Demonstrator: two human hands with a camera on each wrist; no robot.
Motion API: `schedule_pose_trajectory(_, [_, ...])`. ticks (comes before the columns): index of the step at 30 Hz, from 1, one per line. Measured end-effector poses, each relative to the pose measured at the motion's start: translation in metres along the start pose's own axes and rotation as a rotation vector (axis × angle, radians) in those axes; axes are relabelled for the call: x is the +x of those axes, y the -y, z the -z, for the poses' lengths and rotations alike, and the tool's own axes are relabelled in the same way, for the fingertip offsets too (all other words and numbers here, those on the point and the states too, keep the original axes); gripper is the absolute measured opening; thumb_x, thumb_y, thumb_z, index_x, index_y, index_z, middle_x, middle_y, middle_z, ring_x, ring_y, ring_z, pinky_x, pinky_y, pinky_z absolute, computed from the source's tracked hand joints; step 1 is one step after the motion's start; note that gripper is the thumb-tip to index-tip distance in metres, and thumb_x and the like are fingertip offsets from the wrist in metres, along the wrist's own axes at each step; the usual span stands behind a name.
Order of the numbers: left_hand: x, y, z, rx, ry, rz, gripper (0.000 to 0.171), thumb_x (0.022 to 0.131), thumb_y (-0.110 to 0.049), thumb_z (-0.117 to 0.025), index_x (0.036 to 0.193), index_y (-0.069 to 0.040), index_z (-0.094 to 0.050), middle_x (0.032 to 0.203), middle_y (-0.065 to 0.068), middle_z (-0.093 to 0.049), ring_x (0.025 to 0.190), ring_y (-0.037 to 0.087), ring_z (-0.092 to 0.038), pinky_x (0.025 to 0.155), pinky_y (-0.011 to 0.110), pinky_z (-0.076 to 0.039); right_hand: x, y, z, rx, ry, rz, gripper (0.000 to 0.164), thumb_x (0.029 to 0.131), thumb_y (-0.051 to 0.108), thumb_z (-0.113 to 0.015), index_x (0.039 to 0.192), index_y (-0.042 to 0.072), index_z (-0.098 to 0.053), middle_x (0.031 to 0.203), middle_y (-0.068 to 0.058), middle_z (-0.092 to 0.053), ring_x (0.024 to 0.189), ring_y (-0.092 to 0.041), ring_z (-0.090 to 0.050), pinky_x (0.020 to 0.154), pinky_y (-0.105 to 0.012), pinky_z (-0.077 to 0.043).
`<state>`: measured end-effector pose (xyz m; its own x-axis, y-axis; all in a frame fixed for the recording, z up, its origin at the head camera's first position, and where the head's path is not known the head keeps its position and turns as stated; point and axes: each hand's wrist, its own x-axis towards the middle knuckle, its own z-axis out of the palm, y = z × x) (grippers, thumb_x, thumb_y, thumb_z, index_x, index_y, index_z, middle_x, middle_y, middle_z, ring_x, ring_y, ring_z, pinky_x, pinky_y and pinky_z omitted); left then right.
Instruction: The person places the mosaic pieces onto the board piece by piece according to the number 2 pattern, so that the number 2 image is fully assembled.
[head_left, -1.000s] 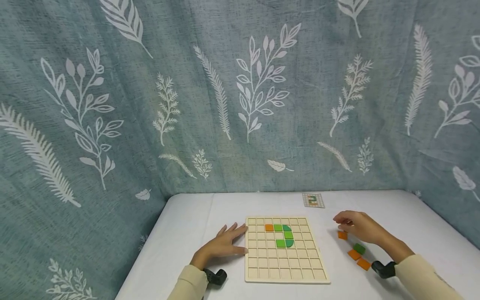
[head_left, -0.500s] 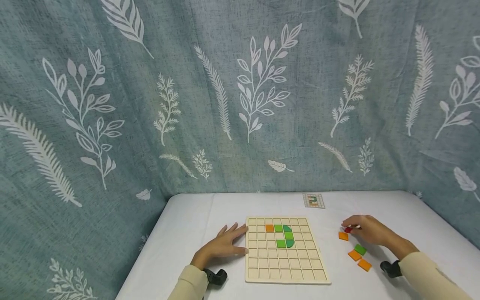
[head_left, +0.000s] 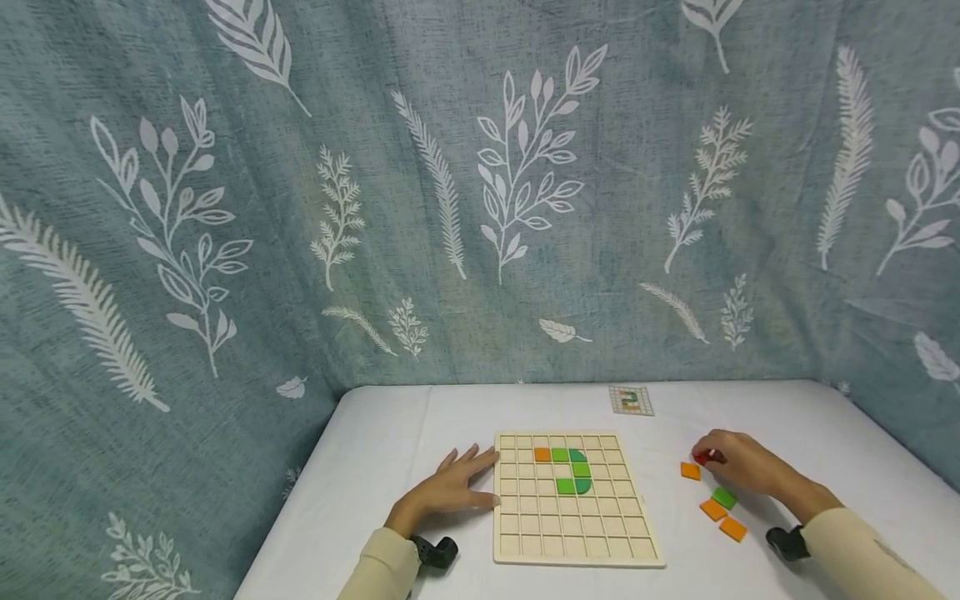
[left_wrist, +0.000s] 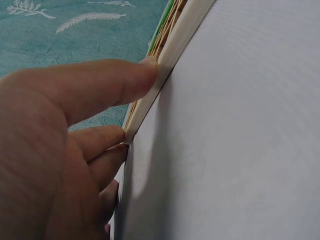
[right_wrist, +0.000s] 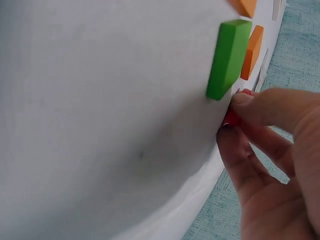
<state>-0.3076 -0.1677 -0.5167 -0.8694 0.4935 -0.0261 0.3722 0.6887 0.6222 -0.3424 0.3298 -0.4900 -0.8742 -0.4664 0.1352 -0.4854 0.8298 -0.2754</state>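
Note:
A pale wooden grid board (head_left: 528,525) lies on the white table, with an orange square (head_left: 542,455) and several green tiles in its upper cells, two with a rounded corner. Fingers spread, my left hand (head_left: 444,488) touches the board's left edge; in the left wrist view its thumb tip (left_wrist: 147,75) rests against the board's side. Right of the board, my right hand (head_left: 742,463) pinches a small red tile (head_left: 702,457) between thumb and fingers, at the table surface. The right wrist view shows this red tile (right_wrist: 232,118) partly hidden by the fingers.
Loose beside my right hand lie a green tile (head_left: 724,498) and orange tiles (head_left: 690,472), (head_left: 713,509), (head_left: 732,529). Behind the board sits a small pattern card (head_left: 632,401). A leaf-patterned teal cloth (head_left: 450,333) hangs behind the table.
My right hand has shifted slightly right and down, and a red tile now shows between its fingertips. The left hand and the board stay put.

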Motion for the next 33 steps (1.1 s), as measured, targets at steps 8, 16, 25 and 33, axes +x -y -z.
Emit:
schedule_pose_trajectory(8, [0.0, 0.002, -0.001, 0.003, -0.009, 0.02, 0.083, 0.086, -0.049, -0.071, 0.155, -0.017, -0.039, 0.163, 0.001, -0.035, 0.156, 0.028, -0.018, 0.128, 0.053, 0.0, -0.003, 0.005, 0.002, 0.008, -0.048, 0.051, 0.023, 0.084, 0.001, -0.074, 0.107, 0.004, -0.076, 0.087, 0.006, -0.063, 0.072, 0.003, -0.046, 0.06, -0.021, -0.046])
schedule_pose_trajectory(16, [0.0, 0.004, -0.002, 0.01, -0.009, 0.028, 0.083, 0.085, -0.05, -0.07, 0.155, -0.019, -0.039, 0.163, 0.0, -0.034, 0.156, 0.026, -0.017, 0.128, 0.052, 0.001, -0.008, 0.01, 0.008, 0.028, -0.111, 0.047, 0.032, 0.079, 0.002, -0.08, 0.11, 0.003, -0.074, 0.092, 0.002, -0.063, 0.077, -0.003, -0.055, 0.066, -0.022, -0.055])
schedule_pose_trajectory(25, [0.0, 0.002, 0.001, 0.01, -0.009, 0.028, 0.082, 0.086, -0.049, -0.07, 0.155, -0.018, -0.038, 0.163, -0.001, -0.034, 0.156, 0.025, -0.017, 0.128, 0.051, 0.001, -0.011, 0.019, 0.01, 0.099, -0.109, 0.091, 0.036, 0.08, 0.003, -0.079, 0.114, -0.004, -0.07, 0.095, -0.002, -0.065, 0.077, 0.001, -0.059, 0.065, -0.02, -0.056])
schedule_pose_trajectory(33, [0.001, 0.0, -0.001, -0.007, -0.009, 0.037, 0.082, 0.085, -0.049, -0.071, 0.155, -0.02, -0.039, 0.163, -0.001, -0.034, 0.156, 0.025, -0.017, 0.128, 0.051, 0.0, -0.011, 0.037, 0.001, 0.219, -0.027, 0.029, 0.037, 0.085, 0.014, -0.078, 0.117, -0.002, -0.067, 0.098, -0.001, -0.065, 0.076, 0.004, -0.053, 0.062, -0.02, -0.051])
